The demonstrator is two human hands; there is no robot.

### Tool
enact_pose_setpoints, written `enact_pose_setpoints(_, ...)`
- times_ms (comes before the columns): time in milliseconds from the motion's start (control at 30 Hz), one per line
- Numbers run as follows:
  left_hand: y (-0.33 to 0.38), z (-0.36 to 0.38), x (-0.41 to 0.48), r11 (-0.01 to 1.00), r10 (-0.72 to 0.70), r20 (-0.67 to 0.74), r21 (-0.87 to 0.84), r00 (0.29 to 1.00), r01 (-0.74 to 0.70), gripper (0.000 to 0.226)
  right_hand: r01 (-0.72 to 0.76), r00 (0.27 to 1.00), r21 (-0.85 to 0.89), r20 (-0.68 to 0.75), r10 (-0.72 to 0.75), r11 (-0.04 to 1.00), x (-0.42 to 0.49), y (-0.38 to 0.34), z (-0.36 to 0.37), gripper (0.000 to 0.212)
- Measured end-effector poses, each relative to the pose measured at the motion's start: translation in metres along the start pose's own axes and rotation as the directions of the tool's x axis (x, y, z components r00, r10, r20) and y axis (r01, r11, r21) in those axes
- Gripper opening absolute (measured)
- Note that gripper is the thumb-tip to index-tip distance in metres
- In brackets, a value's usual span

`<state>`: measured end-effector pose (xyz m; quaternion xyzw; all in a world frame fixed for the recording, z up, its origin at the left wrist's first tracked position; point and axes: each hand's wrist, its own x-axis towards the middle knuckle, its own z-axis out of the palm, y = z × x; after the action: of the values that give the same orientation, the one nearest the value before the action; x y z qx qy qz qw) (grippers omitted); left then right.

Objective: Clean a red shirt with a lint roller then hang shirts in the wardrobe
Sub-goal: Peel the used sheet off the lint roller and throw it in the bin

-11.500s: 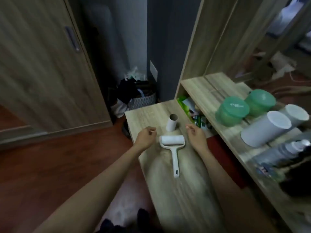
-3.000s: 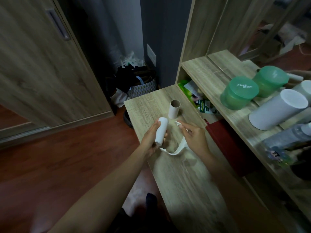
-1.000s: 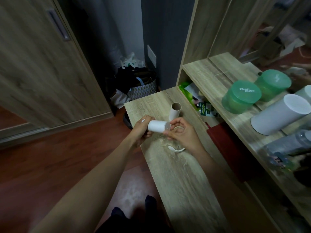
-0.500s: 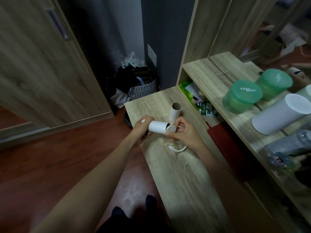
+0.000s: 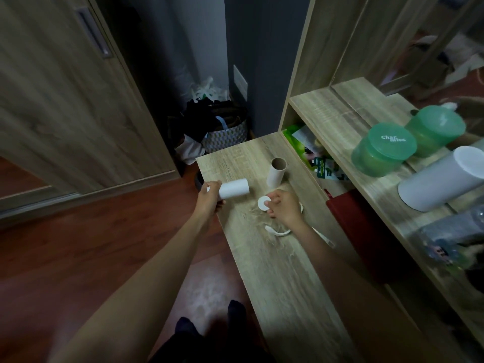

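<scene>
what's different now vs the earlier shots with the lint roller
The white roll came off the handle and sits gripped in the left hand. The right hand put the handle down on the table and pulled a round white cap off the roll's end, pinching it. The cardboard tube and green jars stayed put.

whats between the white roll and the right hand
Head view: a small white cap pinched by the right hand, then bare benchtop up to the white roll in the left hand.
</scene>
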<state>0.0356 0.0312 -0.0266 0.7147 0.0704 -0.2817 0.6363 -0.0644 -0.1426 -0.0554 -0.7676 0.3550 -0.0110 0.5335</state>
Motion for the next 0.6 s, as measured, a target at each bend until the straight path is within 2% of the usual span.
enact_pose_setpoints(133,0.004,-0.001,-0.003,0.994,-0.067,0.020,-0.091,0.998,0.068,0.028,0.044,0.999,-0.242,0.018,-0.040,0.969,0.011,0.012,0.013,0.014)
enact_pose_setpoints(233,0.007,-0.004,-0.001,0.985,-0.113,0.017,-0.131,0.993,0.115,0.025,0.096,0.995,-0.303,0.008,-0.098,0.948,0.009,0.012,0.013,0.021)
enact_pose_setpoints(333,0.010,-0.006,-0.001,0.982,-0.123,0.015,-0.141,0.992,0.124,0.022,0.151,0.976,-0.316,-0.103,-0.192,0.937,-0.002,0.003,0.004,0.018)
enact_pose_setpoints(367,0.012,-0.005,-0.002,0.981,-0.126,0.020,-0.143,0.992,0.128,0.021,0.169,0.968,-0.288,-0.132,-0.214,0.943,-0.007,-0.002,0.001,0.019)
enact_pose_setpoints(433,0.015,0.001,-0.005,0.981,-0.129,0.041,-0.142,0.991,0.133,0.019,0.122,0.985,-0.049,-0.114,-0.127,0.991,-0.017,-0.018,-0.003,0.024)
enact_pose_setpoints(500,0.017,0.009,-0.008,0.984,-0.115,0.077,-0.130,0.990,0.125,0.020,-0.024,0.999,0.266,0.038,0.014,0.964,-0.026,-0.034,-0.004,0.027)
enact_pose_setpoints(600,0.017,0.022,-0.012,0.994,-0.064,0.156,-0.074,0.986,0.076,0.023,-0.178,0.973,0.473,0.216,0.082,0.863,-0.035,-0.049,-0.008,0.029)
